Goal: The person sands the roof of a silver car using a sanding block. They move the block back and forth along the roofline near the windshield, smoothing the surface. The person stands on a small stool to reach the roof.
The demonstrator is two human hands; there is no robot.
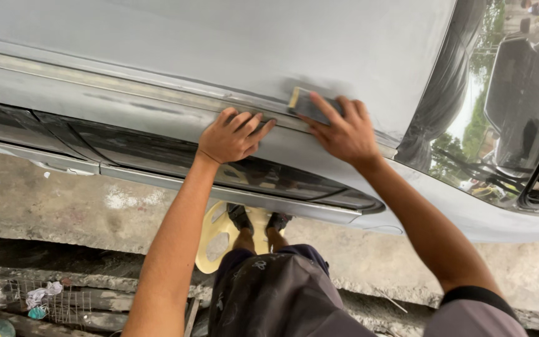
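- Right hand (343, 132) presses a sanding block (307, 105) flat against the grey car panel (219, 43), centre frame.
- Left hand (232, 136) rests open, bracing just beside it.
- Panel looks dull and sanded throughout; the lower trim (157, 150) stays dark.

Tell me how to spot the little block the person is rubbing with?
Find the big dull grey car body panel across the top. Along its raised crease, the right hand presses on a small dark grey rectangular sanding block. Its pale yellow edge marks it; the left hand beside it is empty.
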